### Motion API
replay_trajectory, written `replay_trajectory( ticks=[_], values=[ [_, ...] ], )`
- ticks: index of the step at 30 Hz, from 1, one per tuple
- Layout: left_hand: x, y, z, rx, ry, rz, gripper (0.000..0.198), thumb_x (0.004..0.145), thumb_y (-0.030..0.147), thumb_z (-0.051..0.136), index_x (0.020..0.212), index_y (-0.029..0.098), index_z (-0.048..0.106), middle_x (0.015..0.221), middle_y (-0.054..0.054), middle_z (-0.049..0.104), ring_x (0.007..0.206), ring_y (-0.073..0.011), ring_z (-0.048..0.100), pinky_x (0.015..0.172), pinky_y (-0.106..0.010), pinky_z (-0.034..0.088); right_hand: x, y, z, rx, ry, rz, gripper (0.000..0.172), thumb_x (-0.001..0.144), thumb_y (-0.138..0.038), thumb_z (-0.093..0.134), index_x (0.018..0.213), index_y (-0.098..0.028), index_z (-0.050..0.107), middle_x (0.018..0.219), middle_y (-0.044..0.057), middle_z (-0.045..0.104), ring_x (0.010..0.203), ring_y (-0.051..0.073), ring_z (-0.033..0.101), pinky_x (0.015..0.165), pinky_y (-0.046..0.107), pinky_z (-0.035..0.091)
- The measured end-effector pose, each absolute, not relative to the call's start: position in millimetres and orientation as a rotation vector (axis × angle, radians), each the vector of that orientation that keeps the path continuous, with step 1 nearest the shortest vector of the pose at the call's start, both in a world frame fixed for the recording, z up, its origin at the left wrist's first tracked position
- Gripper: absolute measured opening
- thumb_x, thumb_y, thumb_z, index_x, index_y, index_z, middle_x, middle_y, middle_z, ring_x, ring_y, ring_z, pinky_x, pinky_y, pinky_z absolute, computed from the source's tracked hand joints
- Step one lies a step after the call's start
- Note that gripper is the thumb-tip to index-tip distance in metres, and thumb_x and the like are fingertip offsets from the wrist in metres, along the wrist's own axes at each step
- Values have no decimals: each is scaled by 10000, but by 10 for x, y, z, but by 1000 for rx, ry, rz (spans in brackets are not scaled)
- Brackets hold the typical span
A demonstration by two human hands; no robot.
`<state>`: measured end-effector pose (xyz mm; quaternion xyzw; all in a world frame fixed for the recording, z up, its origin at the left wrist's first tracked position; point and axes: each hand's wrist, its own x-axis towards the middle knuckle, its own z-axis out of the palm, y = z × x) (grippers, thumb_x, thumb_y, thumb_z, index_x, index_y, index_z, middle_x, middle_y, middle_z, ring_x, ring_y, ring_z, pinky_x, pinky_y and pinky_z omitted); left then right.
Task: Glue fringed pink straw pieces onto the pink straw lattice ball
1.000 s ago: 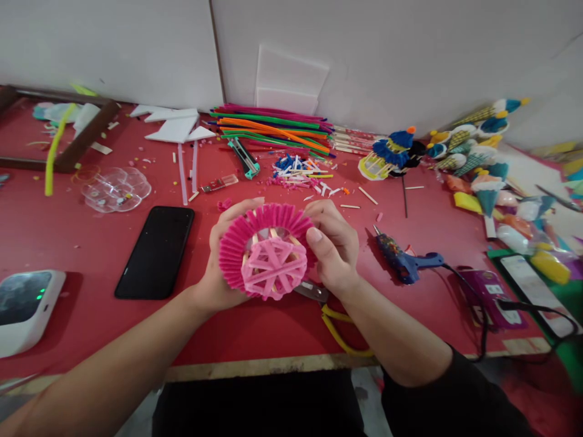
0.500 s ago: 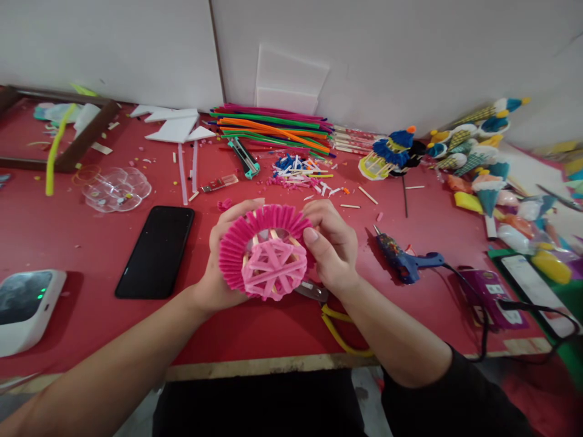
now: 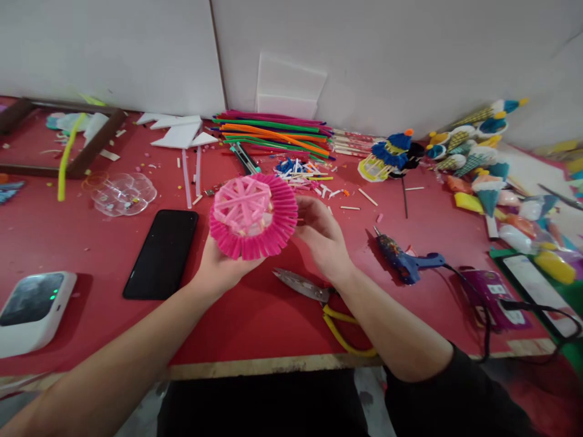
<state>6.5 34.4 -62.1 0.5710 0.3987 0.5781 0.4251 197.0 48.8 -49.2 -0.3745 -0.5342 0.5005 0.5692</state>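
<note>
A pink pipe-cleaner craft (image 3: 243, 203) is held up over the table. It has a ruffled magenta rim (image 3: 277, 221) and a lighter pink crisscrossed disc, with bits of wooden stick showing between them. My left hand (image 3: 223, 264) is closed around it from below, its fingers mostly hidden behind the craft. At the right edge my right hand (image 3: 321, 237) has curled fingers and thumb against the rim, the fingertips partly hidden behind it. Under the hands lie scissors (image 3: 303, 285) with yellow handles.
A black phone (image 3: 161, 255) and a white device (image 3: 36, 312) lie left. Glue gun (image 3: 407, 261), with its cord, is right. Behind are pipe cleaners (image 3: 273, 130), cut scraps (image 3: 300, 170), a utility knife (image 3: 243, 158) and a blue-and-yellow craft (image 3: 392, 152).
The pink craft has moved left and up and been tilted, so its disc now sits at the upper left of the rim. The right hand has shifted slightly; more of the scissors shows.
</note>
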Motion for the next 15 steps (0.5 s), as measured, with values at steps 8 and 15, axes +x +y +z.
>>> replay_trajectory(
  ticks=[8, 15],
  values=[
    [44, 317, -612, 1451, 875, 1413, 587, 543, 384, 985, 1046, 258, 712, 1117, -90, 784, 1109, -377, 733, 1016, -589, 588, 1946, 462, -561, -724, -1212, 1452, 318, 769, -312, 708, 1086, -283, 696, 942, 10, 759, 866, 207, 734, 775, 383, 626],
    [102, 338, -580, 1478, 902, 1404, 619, 514, 311, 992, 1038, 292, 662, 1174, -78, 763, 1177, -376, 702, 1054, -601, 556, 1900, 459, -598, -906, -1028, 1526, 189, 743, -411, 781, 833, -249, 740, 778, 8, 744, 812, 230, 742, 651, 350, 626]
  ],
)
